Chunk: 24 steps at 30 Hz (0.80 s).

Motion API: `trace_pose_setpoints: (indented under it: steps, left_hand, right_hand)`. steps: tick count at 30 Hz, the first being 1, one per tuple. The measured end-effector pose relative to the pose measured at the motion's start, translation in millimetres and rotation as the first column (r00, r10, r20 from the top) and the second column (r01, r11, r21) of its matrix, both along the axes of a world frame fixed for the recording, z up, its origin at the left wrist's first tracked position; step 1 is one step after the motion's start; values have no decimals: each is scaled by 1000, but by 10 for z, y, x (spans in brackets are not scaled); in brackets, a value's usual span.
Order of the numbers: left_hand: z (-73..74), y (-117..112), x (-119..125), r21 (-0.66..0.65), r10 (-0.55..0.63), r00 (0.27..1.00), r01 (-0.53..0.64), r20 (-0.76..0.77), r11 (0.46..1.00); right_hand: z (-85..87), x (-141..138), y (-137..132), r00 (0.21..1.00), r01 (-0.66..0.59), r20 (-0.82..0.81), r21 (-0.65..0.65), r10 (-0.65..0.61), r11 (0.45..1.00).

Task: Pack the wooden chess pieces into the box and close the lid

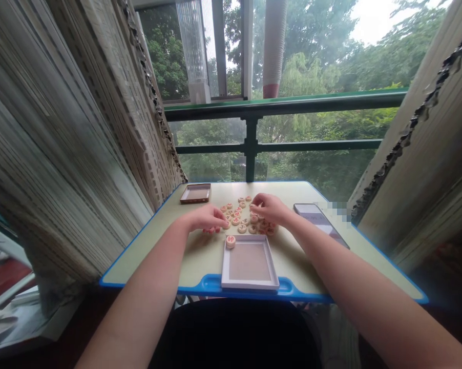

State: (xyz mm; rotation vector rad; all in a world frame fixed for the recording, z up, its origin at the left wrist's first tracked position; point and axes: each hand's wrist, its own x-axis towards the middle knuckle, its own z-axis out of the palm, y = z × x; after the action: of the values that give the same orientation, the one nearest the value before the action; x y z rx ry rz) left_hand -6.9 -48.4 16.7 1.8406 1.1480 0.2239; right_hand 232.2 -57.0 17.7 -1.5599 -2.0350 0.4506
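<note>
Several round wooden chess pieces [238, 212] with red characters lie scattered on a small blue-edged table [146, 251]. My left hand [206, 218] rests on the left side of the pile, fingers curled over pieces. My right hand [267, 207] sits on the right side, fingertips pinched at a piece. A shallow white box tray [250, 264] lies at the near edge; one piece [230, 241] sits in its far left corner.
A brown box lid [195, 193] lies at the table's far left. A phone [320, 221] lies to the right. Bamboo blinds hang on both sides; a green railing and window stand behind. A dark chair is below the table.
</note>
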Motion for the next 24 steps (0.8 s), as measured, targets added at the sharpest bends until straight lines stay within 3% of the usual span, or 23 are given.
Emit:
trace_pose_setpoints:
  steps: [3,11,16,24]
  left_hand:
    - [25,-9,29,-4,-10,1000,11,29,1000]
    - [82,-33,-19,-44,-53,998,55,46,998]
    - [30,36,-81,-165,-59,998,58,-5,985]
    - [1,40,-59,-232,-146,989,143,3,962]
  right_hand:
    - [4,-81,-90,975,-208,-94,-76,200,975]
    - [68,-164,-229,934,-354,-102,-162,341,921]
    - [198,-219,-384,858,-461,152,-191,490,866]
    - [278,-294,-549,786,-395,392,-278,479,876]
